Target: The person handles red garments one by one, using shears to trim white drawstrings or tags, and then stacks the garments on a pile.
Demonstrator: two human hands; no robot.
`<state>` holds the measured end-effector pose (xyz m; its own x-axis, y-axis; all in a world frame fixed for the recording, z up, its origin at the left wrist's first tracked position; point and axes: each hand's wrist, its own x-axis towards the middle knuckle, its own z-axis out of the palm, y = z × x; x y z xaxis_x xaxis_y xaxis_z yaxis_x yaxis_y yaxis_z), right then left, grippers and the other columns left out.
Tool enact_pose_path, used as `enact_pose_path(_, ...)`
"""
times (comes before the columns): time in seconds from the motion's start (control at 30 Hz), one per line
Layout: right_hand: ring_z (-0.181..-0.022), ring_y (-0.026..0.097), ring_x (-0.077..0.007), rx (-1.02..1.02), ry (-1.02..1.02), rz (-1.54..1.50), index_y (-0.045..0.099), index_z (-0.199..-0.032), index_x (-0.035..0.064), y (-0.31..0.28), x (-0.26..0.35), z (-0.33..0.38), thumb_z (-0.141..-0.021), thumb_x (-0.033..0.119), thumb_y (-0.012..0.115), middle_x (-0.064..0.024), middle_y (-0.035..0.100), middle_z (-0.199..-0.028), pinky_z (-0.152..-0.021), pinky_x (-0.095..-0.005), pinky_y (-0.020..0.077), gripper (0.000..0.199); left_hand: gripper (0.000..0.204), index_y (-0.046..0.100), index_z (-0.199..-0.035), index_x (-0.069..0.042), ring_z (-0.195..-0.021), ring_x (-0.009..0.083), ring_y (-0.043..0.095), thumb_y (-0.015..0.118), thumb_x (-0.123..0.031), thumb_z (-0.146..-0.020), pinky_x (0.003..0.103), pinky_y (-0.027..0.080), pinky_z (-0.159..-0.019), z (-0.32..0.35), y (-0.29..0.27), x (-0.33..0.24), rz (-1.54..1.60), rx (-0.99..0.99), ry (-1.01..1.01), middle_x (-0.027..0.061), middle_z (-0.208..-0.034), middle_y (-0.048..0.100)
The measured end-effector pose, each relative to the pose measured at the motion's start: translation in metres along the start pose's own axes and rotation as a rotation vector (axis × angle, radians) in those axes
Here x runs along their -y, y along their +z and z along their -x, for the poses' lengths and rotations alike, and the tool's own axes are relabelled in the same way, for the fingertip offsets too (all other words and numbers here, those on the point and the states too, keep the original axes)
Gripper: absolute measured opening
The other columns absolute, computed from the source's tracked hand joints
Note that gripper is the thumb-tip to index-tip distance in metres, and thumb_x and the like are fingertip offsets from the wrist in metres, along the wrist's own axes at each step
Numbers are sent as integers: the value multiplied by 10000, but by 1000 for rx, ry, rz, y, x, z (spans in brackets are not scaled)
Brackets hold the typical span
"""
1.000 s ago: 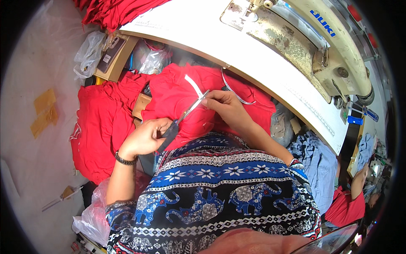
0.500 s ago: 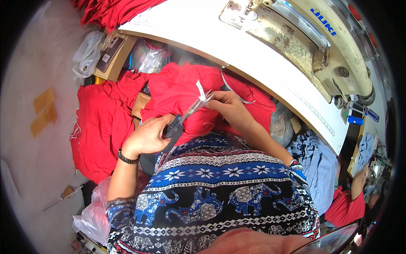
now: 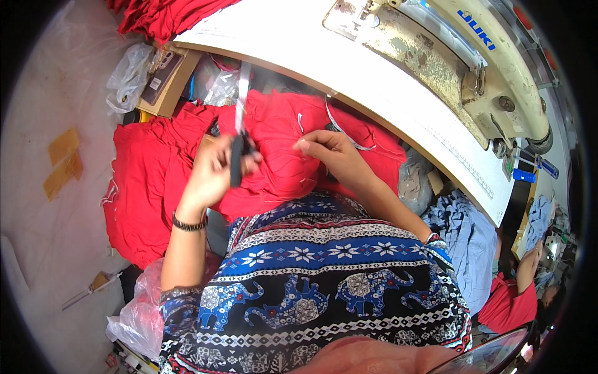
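Gripping black-handled scissors with slim silver blades [image 3: 236, 161], the left hand [image 3: 215, 168] curls around the handles; blur hides how far apart the 2 blades stand. The scissors are raised left of centre over bunched red fabric [image 3: 274, 181], their long axis running near to far, tips pointing far and leaning slightly right. In this view the tips come right beside the front edge of the white tabletop [image 3: 299, 50]; contact cannot be told. The right hand [image 3: 336, 156] brings thumb and forefinger nearly together; whether they pinch anything cannot be told. A short white strip [image 3: 301, 122] shows just beyond them. Red fabric spans the room between the 2 hands. Blue lettering marks the cream sewing machine [image 3: 492, 75], far right.
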<state>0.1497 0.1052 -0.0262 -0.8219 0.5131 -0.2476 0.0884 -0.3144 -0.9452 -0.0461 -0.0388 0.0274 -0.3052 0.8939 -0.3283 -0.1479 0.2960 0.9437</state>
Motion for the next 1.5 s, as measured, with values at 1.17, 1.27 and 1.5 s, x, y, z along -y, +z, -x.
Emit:
enact_pose_path(1.17, -829, 635, -281, 29, -854, 1249, 583, -959, 43, -10, 152, -14, -716, 49, 687, -135, 624, -842, -742, -382, 494, 264, 343, 572, -1098, 80, -978, 277, 629, 517, -164, -863, 398, 504, -913, 67, -102, -113, -304, -769, 1190, 206, -1060, 627)
enact_pose_path(1.27, -925, 603, -368, -303, -977, 1556, 629, -1030, 35, -59, 175, 4, -694, -4, 628, -175, 631, -940, -840, -423, 485, 338, 379, 554, -1148, 98, -1014, 266, 619, 453, -128, -862, 361, 496, -922, 55, -78, -151, -522, -657, 1267, 201, -1103, 626)
enact_pose_path(1.5, -1041, 590, -135, -581, -870, 677, 551, -1245, 0, -181, 234, 54, -876, -65, 455, -72, 617, -1147, -926, -270, 460, 387, 369, 582, -1203, 32, -944, 119, 599, 389, 64, -890, 232, 470, -827, -40, -131, -205, -621, -412, 1079, 69, -1084, 629)
